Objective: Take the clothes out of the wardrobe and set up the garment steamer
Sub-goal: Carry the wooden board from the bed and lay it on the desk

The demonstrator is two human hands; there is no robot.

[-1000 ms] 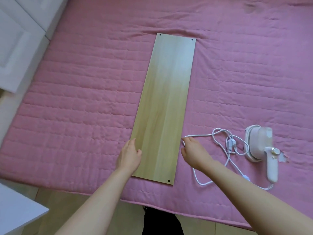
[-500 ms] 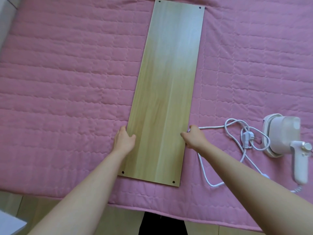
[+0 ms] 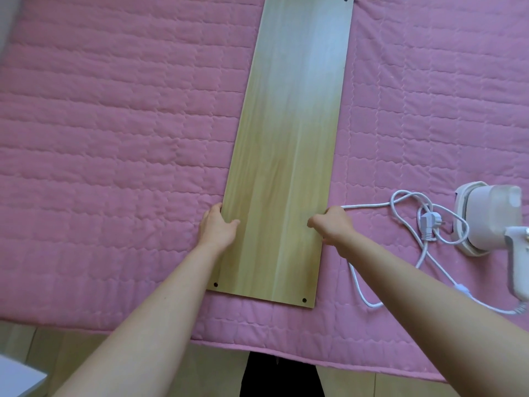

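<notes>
A long light wooden board (image 3: pixel 289 144) lies lengthwise on the pink quilted bed (image 3: pixel 114 138). My left hand (image 3: pixel 217 226) grips its left long edge, thumb on top. My right hand (image 3: pixel 332 222) grips its right long edge, fingers curled over it. A white handheld garment steamer (image 3: pixel 492 222) lies on the quilt to the right of the board. Its white cord (image 3: pixel 412 224) is tangled in loops between the steamer and my right hand, with the plug (image 3: pixel 427 223) among the loops. No clothes are in view.
The bed's near edge runs across the bottom, with pale wooden floor (image 3: pixel 71 348) below it. A white furniture corner (image 3: pixel 17 376) shows at the bottom left. Dark clothing on my legs (image 3: pixel 280 376) appears at bottom centre.
The view has moved closer over the bed. Both hands slid up along the board's edges and now curl round them; the board sits slightly farther onto the bed.
</notes>
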